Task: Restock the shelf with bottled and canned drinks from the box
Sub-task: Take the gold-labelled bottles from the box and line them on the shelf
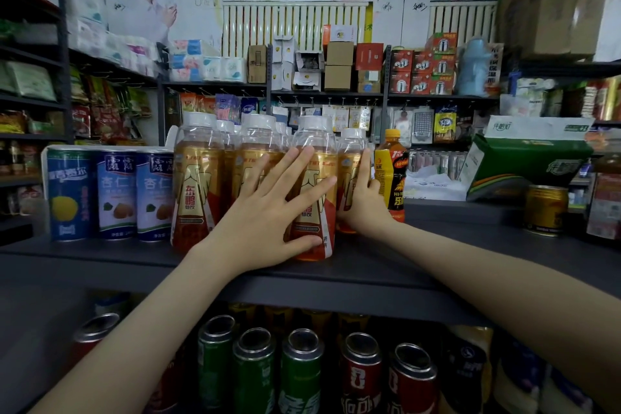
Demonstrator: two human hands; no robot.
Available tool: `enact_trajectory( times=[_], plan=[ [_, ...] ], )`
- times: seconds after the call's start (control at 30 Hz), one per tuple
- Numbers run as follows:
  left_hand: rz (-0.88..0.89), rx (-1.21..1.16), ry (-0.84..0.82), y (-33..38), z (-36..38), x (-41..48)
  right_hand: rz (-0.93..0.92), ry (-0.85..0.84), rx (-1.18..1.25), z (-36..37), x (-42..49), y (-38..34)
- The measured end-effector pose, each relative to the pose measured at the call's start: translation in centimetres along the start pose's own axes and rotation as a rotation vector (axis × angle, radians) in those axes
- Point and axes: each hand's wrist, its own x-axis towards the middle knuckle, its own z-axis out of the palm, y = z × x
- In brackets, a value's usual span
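Note:
Several gold-and-red drink bottles [198, 185] with white caps stand in rows on the dark top shelf [437, 245]. My left hand [268, 212] lies flat with spread straight fingers against the fronts of the middle bottles. My right hand [363, 198] presses with straight fingers against the right side of the rightmost gold bottle [349, 158]. A yellow-and-black bottle with an orange cap [393, 171] stands just right of that hand. The box is out of view.
Three blue cans [114, 191] stand left of the bottles. A gold can [544, 212] and a green-white carton [524, 165] sit at the right. Green and red cans [302, 370] fill the shelf below. Packed store shelves rise behind.

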Motion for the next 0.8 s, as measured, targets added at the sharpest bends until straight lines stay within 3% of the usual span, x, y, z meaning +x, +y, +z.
enact_trajectory(
  times=[0.53, 0.8],
  plan=[
    [-0.016, -0.056, 0.01, 0.2, -0.1, -0.1, 0.073, 0.058, -0.05, -0.5, -0.9, -0.7],
    [-0.146, -0.143, 0.025, 2.1, -0.3, -0.9, 0.02, 0.01, -0.067, -0.7, -1.4, -0.3]
  ],
)
